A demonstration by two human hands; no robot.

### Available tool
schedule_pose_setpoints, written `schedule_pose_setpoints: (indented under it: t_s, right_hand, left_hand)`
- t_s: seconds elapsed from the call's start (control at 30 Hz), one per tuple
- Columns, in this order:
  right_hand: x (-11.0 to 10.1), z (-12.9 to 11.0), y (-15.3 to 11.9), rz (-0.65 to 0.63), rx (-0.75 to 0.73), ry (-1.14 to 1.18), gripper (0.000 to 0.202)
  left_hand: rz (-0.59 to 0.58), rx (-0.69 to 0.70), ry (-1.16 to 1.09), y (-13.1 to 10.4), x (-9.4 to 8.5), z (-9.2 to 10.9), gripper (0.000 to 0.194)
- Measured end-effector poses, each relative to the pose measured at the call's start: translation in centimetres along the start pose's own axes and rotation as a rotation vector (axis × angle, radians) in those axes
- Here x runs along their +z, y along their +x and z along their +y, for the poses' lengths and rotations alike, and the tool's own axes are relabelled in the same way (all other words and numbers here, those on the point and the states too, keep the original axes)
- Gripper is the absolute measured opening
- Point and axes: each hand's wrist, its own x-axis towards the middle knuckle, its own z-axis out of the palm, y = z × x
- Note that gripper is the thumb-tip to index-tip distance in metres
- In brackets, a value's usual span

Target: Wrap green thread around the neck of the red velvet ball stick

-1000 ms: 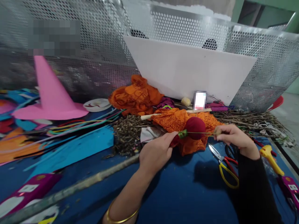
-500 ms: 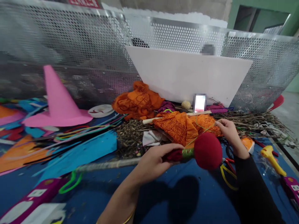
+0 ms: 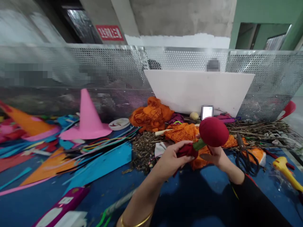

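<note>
A round red cloth-covered ball is tied at its neck with a green wrapping, and loose dark red cloth trails below it. My left hand is closed around this gathered dark red cloth. Just under the ball, beside the green neck, is my right hand; its fingers are bent and partly hidden, and whatever they pinch cannot be made out. Orange patterned cloth lies behind both hands, with a pale stick across it. Black-handled scissors rest to the right.
A pink cone hat, blue sheet and purple power strip lie left. Dried plant bits sit mid-table. A yellow glue gun is at right. A white board leans against perforated metal panels.
The view has tilted up and turned left. My right hand has come in from the string's far end to beneath the ball, and the ball now tilts upward. The scissors have come into view.
</note>
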Motion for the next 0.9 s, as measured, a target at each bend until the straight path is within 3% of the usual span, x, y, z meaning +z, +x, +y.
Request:
schedule_pose_setpoints:
  t_s: [0.07, 0.17, 0.3, 0.4, 0.5, 0.57, 0.63, 0.7, 0.8, 0.9]
  right_hand:
    - [0.9, -0.1, -0.3, -0.045, -0.031, -0.005, 0.046]
    - [1.1, -0.9, -0.5, -0.079, -0.045, -0.183, 0.017]
    - [0.7, -3.0, -1.2, 0.003, -0.203, -0.428, 0.025]
    - [0.7, -4.1, -1.8, 0.063, -0.281, -0.371, 0.024]
    - [1.1, -3.7, -1.7, 0.144, -0.125, -0.303, 0.025]
    - [1.5, -2.8, -1.3, 0.194, 0.013, -0.256, 0.008]
    - [2.0, -1.9, -1.0, 0.196, 0.076, -0.149, 0.022]
    - [2.7, -1.3, -0.9, 0.154, 0.061, -0.008, 0.036]
    - [3.2, -0.8, -0.8, 0.015, 0.076, 0.141, 0.027]
    - [2.9, -1.1, -0.9, -0.072, 0.182, 0.101, 0.023]
  left_hand:
    - [-0.044, -0.037, -0.026, 0.1, -0.4, -0.3, 0.054]
    - [-0.051, -0.064, -0.048, 0.4, -0.9, -0.6, 0.06]
    - [0.011, -0.054, -0.036, 1.0, -1.4, -0.6, 0.056]
    - [0.029, -0.036, -0.034, 1.3, -1.4, -0.7, 0.054]
    - [0.021, -0.046, -0.031, 1.4, -1.4, -1.0, 0.057]
    - [0.005, -0.056, -0.034, 1.3, -1.4, -1.1, 0.059]
    - [-0.021, -0.065, -0.048, 1.0, -1.3, -1.1, 0.06]
    - [-0.064, -0.077, -0.059, 0.7, -1.2, -0.8, 0.061]
    - [-0.142, -0.097, -0.061, 0.2, -0.7, -0.4, 0.06]
    - [-0.15, -0.104, -0.048, 0.1, -0.6, -0.2, 0.059]
